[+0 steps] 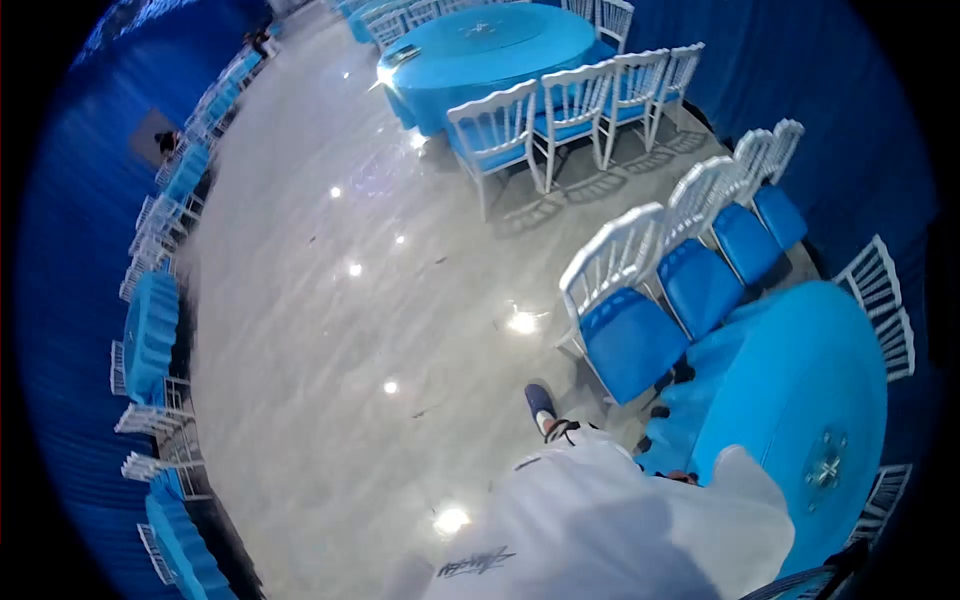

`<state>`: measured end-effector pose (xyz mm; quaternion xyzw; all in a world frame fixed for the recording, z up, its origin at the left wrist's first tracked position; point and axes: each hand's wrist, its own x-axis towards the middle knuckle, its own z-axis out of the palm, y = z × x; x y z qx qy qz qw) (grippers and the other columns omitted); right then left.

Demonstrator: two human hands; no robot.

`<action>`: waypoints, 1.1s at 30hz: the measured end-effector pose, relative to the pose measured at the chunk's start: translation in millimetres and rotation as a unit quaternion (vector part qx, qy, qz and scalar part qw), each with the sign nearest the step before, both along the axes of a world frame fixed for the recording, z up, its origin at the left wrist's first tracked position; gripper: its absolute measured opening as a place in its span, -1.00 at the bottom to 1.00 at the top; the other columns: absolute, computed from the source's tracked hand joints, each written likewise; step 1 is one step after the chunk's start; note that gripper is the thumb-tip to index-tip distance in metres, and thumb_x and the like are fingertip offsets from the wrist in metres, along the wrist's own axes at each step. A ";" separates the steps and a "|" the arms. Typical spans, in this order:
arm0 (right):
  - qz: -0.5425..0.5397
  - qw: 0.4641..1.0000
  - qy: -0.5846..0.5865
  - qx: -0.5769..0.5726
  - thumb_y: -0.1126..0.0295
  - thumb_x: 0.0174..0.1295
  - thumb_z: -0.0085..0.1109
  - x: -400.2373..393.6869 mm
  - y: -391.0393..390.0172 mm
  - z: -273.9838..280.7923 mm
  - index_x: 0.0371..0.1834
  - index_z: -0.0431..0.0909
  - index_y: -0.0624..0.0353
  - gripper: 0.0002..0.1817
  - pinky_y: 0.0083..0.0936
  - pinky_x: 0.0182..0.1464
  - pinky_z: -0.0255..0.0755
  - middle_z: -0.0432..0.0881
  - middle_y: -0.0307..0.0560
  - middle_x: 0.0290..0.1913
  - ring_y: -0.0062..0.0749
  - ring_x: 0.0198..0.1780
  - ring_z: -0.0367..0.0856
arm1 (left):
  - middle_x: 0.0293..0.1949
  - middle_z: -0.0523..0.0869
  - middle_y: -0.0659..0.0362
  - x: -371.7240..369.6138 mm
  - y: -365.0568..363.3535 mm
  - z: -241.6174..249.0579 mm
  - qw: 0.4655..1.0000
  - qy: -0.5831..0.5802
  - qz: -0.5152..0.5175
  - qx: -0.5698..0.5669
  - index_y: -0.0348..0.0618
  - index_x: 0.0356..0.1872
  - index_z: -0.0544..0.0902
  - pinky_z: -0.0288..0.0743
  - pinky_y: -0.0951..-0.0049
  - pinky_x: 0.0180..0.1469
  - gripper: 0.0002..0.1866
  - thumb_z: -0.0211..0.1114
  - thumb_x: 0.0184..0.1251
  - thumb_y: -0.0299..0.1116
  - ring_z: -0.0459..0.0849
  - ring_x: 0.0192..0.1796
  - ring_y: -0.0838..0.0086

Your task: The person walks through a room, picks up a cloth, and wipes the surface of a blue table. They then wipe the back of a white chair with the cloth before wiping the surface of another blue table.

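One of the two hands shows in the head view: a small part of the right hand (682,478), just past the white shirt (600,510) and close beside the round, blue-draped worktop (755,370). How far open it is, and whether it has hold of anything, I cannot tell; the left hand is out of view. The worktop spreads to the right of the right hand, a silvery ornament (826,470) at its middle. Ahead of that hand stands the nearest chair (632,343), white with a blue seat, first in a row. Ahead and to the left, a dark shoe (539,400) is on the glossy floor (300,350). Well beyond the hand, white chairs surround a second worktop (490,50). Far to its left, further worktops (150,330) line a blue curtain (60,350).
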<state>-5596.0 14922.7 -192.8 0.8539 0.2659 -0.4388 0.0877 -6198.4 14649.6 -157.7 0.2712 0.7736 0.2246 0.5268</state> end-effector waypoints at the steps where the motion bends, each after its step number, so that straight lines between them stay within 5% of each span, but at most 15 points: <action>1: 0.046 0.998 0.041 -0.002 0.01 0.63 0.10 -26.2 27.2 0.5 0.57 0.36 0.33 -0.32 0.14 0.31 0.56 0.54 0.39 0.42 0.22 0.31 0.64 | -0.09 0.91 -0.02 -11.8 11.7 3.0 0.999 -0.013 0.036 0.008 -0.28 0.07 0.80 0.79 0.11 0.09 -0.70 0.28 0.59 -0.28 0.89 -0.05 0.24; 6: 0.221 0.939 0.238 0.110 0.00 0.57 0.17 -212.0 182.6 -41.2 0.48 0.56 0.39 -0.33 0.06 0.30 0.56 0.75 0.35 0.29 0.09 0.26 0.71 | -0.11 0.92 -0.04 -113.6 76.9 17.7 0.959 -0.069 0.258 0.097 -0.35 0.11 0.80 0.82 0.14 0.08 -0.69 0.28 0.61 -0.30 0.91 -0.07 0.28; 8: 0.367 0.895 0.174 0.185 -0.05 0.52 0.20 -315.8 251.8 -62.8 0.39 0.67 0.29 -0.36 0.02 0.29 0.57 0.81 0.36 0.21 0.22 0.27 0.74 | -0.09 0.92 -0.03 -160.5 113.5 34.7 0.959 0.039 0.255 0.117 -0.33 0.08 0.80 0.80 0.28 0.00 -0.73 0.32 0.60 -0.35 0.90 -0.17 0.32; 9: 0.366 0.881 0.283 0.103 -0.05 0.50 0.28 -378.8 292.2 0.0 0.40 0.66 0.28 -0.35 -0.01 0.29 0.58 0.80 0.36 0.24 0.20 0.26 0.75 | -0.09 0.92 -0.03 -180.4 133.2 44.8 0.957 0.076 0.257 0.109 -0.31 0.09 0.81 0.78 0.29 0.02 -0.73 0.33 0.60 -0.34 0.90 -0.14 0.33; 12: 0.467 0.800 0.357 0.120 0.01 0.42 0.43 -538.4 363.6 126.1 0.20 0.69 0.27 -0.45 -0.09 0.21 0.62 0.81 0.26 0.16 0.05 0.19 0.79 | -0.04 0.92 0.00 -219.6 210.0 132.6 0.956 0.139 0.242 0.091 -0.25 0.15 0.79 0.74 0.32 0.04 -0.71 0.39 0.59 -0.30 0.89 -0.05 0.34; 14: 0.563 0.690 0.350 0.291 0.05 0.45 0.46 -620.4 391.0 131.9 0.19 0.64 0.27 -0.48 -0.29 0.15 0.64 0.78 0.12 0.15 -0.22 0.14 0.77 | 0.00 0.92 0.03 -248.7 277.0 209.5 0.960 0.149 0.209 0.111 -0.22 0.21 0.77 0.72 0.31 0.07 -0.67 0.44 0.56 -0.29 0.89 0.02 0.33; 17: 0.350 0.742 0.549 0.159 0.07 0.53 0.44 -738.3 409.7 240.3 0.29 0.57 0.27 -0.46 -0.43 0.14 0.61 0.74 -0.03 0.17 -0.44 0.14 0.70 | 0.12 0.89 0.04 -284.9 364.9 299.5 0.969 0.100 0.169 0.150 -0.17 0.32 0.71 0.71 0.24 0.17 -0.55 0.53 0.49 -0.26 0.86 0.14 0.29; 19: 0.340 0.705 0.610 0.123 0.07 0.59 0.39 -800.9 420.5 220.4 0.41 0.51 0.30 -0.42 -0.44 0.18 0.58 0.71 -0.14 0.15 -0.52 0.15 0.62 | 0.28 0.83 0.02 -327.3 411.6 295.0 0.970 0.048 0.162 0.177 -0.15 0.49 0.59 0.65 0.20 0.28 -0.36 0.60 0.48 -0.22 0.80 0.28 0.27; 21: 0.398 0.687 0.588 0.157 0.09 0.59 0.40 -857.6 427.3 268.2 0.42 0.54 0.32 -0.42 -0.42 0.15 0.58 0.70 -0.16 0.16 -0.54 0.15 0.61 | 0.44 0.71 -0.06 -370.3 468.2 285.5 0.959 0.146 0.115 0.214 -0.20 0.60 0.47 0.64 0.14 0.35 -0.15 0.68 0.36 -0.20 0.75 0.36 0.14; 22: 0.459 0.645 0.591 0.153 0.16 0.62 0.35 -884.6 437.1 261.1 0.30 0.59 0.29 -0.56 -0.38 0.11 0.58 0.74 -0.05 0.07 -0.45 0.07 0.66 | 0.47 0.67 -0.08 -398.2 496.9 270.9 0.939 0.211 0.082 0.260 -0.20 0.62 0.44 0.63 0.12 0.38 -0.08 0.72 0.30 -0.20 0.74 0.38 0.11; 24: 0.531 0.628 0.540 0.180 0.26 0.62 0.30 -929.9 455.3 269.3 0.23 0.61 0.25 -0.68 -0.30 0.06 0.61 0.76 0.10 -0.07 -0.28 -0.05 0.72 | 0.51 0.64 -0.09 -460.5 561.6 269.7 0.947 0.134 0.073 0.282 -0.17 0.66 0.40 0.62 0.10 0.41 0.03 0.78 0.19 -0.22 0.72 0.39 0.06; 25: 0.532 0.553 0.587 0.259 0.35 0.60 0.27 -950.9 470.0 263.4 0.17 0.63 0.25 -0.76 -0.24 0.01 0.62 0.76 0.14 -0.16 -0.16 -0.14 0.73 | 0.39 0.73 -0.10 -489.0 591.7 285.5 0.953 0.075 0.087 0.281 -0.15 0.56 0.52 0.66 0.13 0.32 -0.06 0.80 0.14 -0.27 0.78 0.30 0.06; 28: 0.537 0.585 0.544 0.271 0.35 0.57 0.30 -997.9 534.4 303.8 0.12 0.66 0.27 -0.77 -0.22 -0.04 0.62 0.77 0.07 -0.15 -0.19 -0.17 0.74 | 0.11 0.85 -0.10 -576.9 678.1 314.7 0.949 0.142 -0.137 0.246 -0.17 0.38 0.66 0.70 0.15 0.15 -0.24 0.78 0.12 -0.32 0.85 0.09 0.04; 29: 0.521 0.557 0.549 0.342 0.36 0.54 0.34 -1010.5 558.4 316.8 0.07 0.69 0.27 -0.79 -0.25 -0.06 0.61 0.76 0.06 -0.15 -0.21 -0.17 0.74 | -0.14 0.86 -0.11 -600.5 708.3 326.3 0.924 0.154 -0.182 0.299 -0.19 0.20 0.74 0.70 0.13 0.00 -0.41 0.75 0.11 -0.38 0.85 -0.10 0.00; 33: 0.470 0.645 0.476 0.370 0.32 0.40 0.50 -1029.8 625.4 373.2 0.06 0.72 0.24 -0.71 -0.24 -0.02 0.63 0.77 0.10 -0.12 -0.05 -0.13 0.77 | -0.15 0.85 -0.13 -658.2 797.4 341.5 0.911 0.134 -0.294 0.257 -0.16 0.10 0.77 0.67 0.08 -0.06 -0.58 0.65 0.21 -0.39 0.82 -0.12 -0.08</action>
